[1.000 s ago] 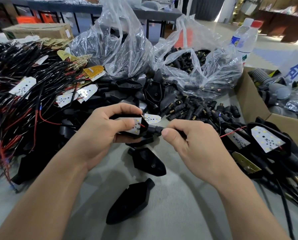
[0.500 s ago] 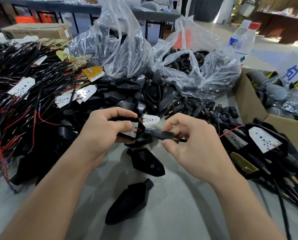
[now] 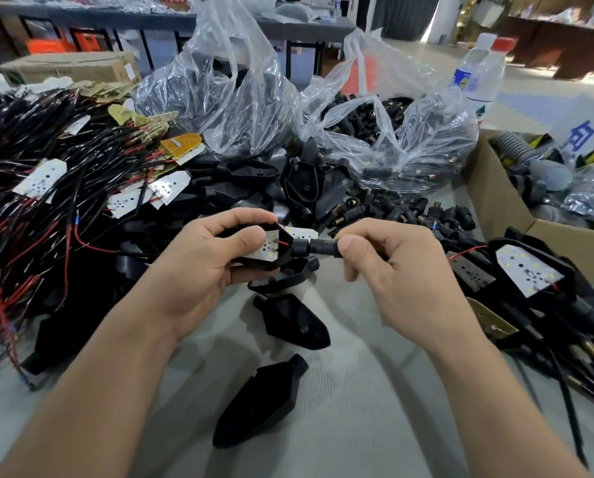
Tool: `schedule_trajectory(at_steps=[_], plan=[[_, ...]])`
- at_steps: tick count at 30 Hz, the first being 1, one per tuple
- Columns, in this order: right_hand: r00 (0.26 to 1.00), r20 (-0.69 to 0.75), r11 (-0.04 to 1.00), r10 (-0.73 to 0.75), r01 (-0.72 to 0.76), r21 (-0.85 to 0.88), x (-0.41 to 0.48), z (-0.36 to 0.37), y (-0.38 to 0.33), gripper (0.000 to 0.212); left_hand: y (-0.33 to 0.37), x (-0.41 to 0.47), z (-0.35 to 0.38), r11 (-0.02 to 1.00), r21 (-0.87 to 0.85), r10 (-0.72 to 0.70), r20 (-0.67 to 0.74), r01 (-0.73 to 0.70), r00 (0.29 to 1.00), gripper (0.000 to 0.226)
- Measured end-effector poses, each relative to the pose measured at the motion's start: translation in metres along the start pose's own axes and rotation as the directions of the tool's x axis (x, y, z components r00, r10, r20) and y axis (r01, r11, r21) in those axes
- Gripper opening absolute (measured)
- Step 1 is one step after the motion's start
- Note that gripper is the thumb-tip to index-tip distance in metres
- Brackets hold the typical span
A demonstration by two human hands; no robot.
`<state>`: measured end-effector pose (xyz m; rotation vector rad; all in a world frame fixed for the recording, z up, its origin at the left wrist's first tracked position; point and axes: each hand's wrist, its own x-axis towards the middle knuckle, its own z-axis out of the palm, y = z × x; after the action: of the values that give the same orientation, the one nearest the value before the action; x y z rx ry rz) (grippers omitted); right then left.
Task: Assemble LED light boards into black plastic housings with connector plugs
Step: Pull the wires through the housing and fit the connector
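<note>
since a second ago the right hand [image 3: 402,270] has slid back from the housing's neck, baring the connector plug [image 3: 318,247] between the two hands. its thumb and forefinger pinch the plug's rear end. the left hand [image 3: 199,267] curls its fingers round the black housing [image 3: 281,262], thumb on the led board [image 3: 266,249], all held above the desk [image 3: 357,391]. pushed off-axis, the plug could jam or nip the red wire [image 3: 281,242]. the board looks white and dotted with small leds, seated in the pointed shell.
</note>
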<state>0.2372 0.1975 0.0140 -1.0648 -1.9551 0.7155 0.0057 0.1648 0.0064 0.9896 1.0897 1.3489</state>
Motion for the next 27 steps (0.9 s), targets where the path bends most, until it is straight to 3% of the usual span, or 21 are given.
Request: schedule_trajectory(at_steps=[5, 11, 15, 27], plan=[[1.000, -0.025, 0.997, -0.018, 0.020, 0.071, 0.002, -0.004, 0.003, 0.015, 0.003, -0.001, -0.006, 0.998, -0.047, -0.039, 0.158, 0.047, 0.987, 0.033], [0.996, 0.068, 0.983, 0.057, -0.068, 0.172, 0.001, -0.004, 0.005, 0.006, 0.000, 0.002, -0.005, 0.995, -0.040, -0.084, 0.073, 0.087, 0.994, 0.033], [0.986, 0.128, 0.979, 0.103, -0.123, 0.160, 0.001, -0.008, 0.009, 0.027, -0.001, 0.002, -0.007, 0.992, -0.015, -0.125, 0.047, 0.126, 0.991, 0.031], [0.988, 0.067, 0.939, 0.139, -0.153, 0.309, 0.003, -0.008, 0.011, 0.030, -0.001, 0.003, -0.006, 0.991, -0.047, -0.123, 0.030, 0.124, 0.992, 0.029]])
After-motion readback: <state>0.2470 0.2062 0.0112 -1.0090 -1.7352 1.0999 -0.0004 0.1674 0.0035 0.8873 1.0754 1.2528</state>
